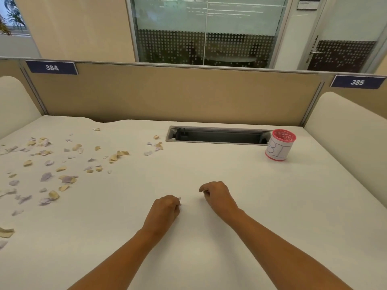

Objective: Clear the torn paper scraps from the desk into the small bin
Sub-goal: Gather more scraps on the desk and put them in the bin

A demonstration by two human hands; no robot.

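Hiding most of a scrap [180, 199], left hand [165, 208] grip curled

an office: desk [209, 168] with numbered partition [178, 93], glass-walled meeting room [209, 38].

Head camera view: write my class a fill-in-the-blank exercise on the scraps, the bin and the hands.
1. Most torn paper scraps lie on the ____ half of the desk.
2. The small bin stands at the ____ end of the cable slot.
3. The plate on the partition behind the scraps reads ____.
4. The left hand and right hand are ____ the scraps and the bin.
Missing words: left; right; 384; between.
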